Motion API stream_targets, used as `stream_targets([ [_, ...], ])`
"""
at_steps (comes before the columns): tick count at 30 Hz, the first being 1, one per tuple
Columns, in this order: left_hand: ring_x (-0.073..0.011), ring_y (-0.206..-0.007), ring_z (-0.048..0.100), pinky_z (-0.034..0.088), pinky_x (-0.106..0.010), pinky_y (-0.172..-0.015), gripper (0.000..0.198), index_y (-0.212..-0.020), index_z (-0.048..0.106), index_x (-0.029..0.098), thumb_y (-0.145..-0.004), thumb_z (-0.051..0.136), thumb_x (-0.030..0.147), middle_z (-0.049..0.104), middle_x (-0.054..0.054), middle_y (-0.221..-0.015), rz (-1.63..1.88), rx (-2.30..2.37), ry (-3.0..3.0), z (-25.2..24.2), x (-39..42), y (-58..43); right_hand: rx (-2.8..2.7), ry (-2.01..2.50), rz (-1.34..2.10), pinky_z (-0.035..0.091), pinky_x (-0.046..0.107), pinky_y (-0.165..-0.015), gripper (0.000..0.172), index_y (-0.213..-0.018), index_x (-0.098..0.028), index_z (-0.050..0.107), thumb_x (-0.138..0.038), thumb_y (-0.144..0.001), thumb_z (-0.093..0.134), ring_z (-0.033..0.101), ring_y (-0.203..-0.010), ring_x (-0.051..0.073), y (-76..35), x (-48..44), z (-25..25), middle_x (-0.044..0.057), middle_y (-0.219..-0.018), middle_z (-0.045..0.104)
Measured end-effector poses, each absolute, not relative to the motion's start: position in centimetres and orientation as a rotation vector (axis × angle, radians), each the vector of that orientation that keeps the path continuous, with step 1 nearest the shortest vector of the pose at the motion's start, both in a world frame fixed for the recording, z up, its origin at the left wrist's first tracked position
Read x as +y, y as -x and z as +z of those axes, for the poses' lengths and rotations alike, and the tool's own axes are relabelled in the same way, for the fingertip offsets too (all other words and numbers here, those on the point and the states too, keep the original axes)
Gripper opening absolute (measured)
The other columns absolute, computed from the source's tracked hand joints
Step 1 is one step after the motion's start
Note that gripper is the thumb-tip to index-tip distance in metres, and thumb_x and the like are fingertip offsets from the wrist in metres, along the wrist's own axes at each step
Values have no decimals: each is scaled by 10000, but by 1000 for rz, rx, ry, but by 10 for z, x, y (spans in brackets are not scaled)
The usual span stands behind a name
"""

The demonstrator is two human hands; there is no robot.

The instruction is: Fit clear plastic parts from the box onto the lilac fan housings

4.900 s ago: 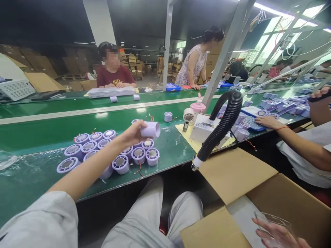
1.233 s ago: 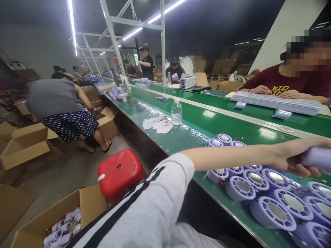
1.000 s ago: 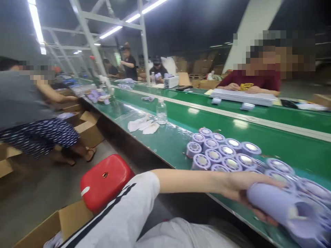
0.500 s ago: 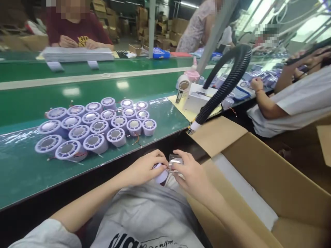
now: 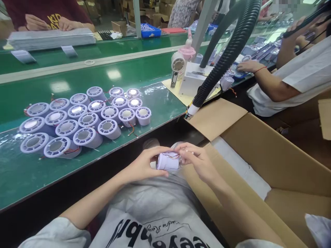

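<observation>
My left hand (image 5: pixel 146 162) is closed around a small lavender plastic cylinder (image 5: pixel 168 162), held on its side above my lap, with thin wires (image 5: pixel 176 155) running along its top. At the cylinder's right end, the fingertips of my right hand (image 5: pixel 195 156) are pinched together on those wires. The fingers partly cover that end, so its details are hidden. On the green bench to the left stand several similar lavender cylinders (image 5: pixel 85 134) in rows, with round silvery centres and some thin red wires hanging out.
A large open cardboard box (image 5: pixel 258 155) stands close on my right. Above its flap arches a black corrugated hose (image 5: pixel 230 65), beside a white box-shaped device (image 5: pixel 196 81) and a pink bottle (image 5: pixel 187 51). A co-worker's arm (image 5: pixel 269 82) is at the right; another person's hands (image 5: pixel 51 24) are across the bench.
The cylinder has been raised and turned sideways in my left hand. My right hand has gone from a clear, box-like piece to the wires at the cylinder's end. The view has tilted down.
</observation>
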State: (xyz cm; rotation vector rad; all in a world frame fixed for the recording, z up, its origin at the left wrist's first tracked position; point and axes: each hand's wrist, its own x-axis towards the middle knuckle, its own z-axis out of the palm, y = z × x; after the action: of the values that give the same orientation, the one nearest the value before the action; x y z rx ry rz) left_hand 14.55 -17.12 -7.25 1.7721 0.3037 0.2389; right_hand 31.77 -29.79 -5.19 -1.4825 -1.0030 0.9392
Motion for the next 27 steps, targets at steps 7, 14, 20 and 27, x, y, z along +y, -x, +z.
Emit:
stream_targets([
  [7,-242,-1075,615,561,-354,-841,547,-1254,528,246,-750,739,268,552,-94,-1316,232,394,-1273,-69,-178,-141,-1533,1453,725,465,417,-1034,373,-1145,-261,652,-272,-789,761,527,-1246,262,-325,-315,-57,70,-1351,561],
  [14,-256,-1197,564,496,-341,-973,670,-1313,531,318,-702,793,241,515,-53,-1401,227,295,-1407,-68,-179,-131,-1617,1439,710,552,378,-933,383,-1213,-259,540,-280,-861,689,584,-1180,249,-322,-326,-60,77,-1346,562],
  [20,-264,-1239,543,474,-367,-1018,729,-1350,507,318,-692,800,201,521,-66,-1405,239,243,-1490,-64,-179,-127,-1616,1460,729,562,412,-932,380,-1207,-265,531,-276,-861,689,592,-1154,254,-321,-328,-56,74,-1340,560],
  [27,-276,-1284,494,426,-403,-1063,737,-1348,505,307,-683,808,211,498,-82,-1416,282,196,-1619,-66,-178,-122,-1457,1417,917,564,362,-929,404,-1213,-299,538,-277,-846,705,591,-1119,212,-317,-327,-52,36,-1278,586],
])
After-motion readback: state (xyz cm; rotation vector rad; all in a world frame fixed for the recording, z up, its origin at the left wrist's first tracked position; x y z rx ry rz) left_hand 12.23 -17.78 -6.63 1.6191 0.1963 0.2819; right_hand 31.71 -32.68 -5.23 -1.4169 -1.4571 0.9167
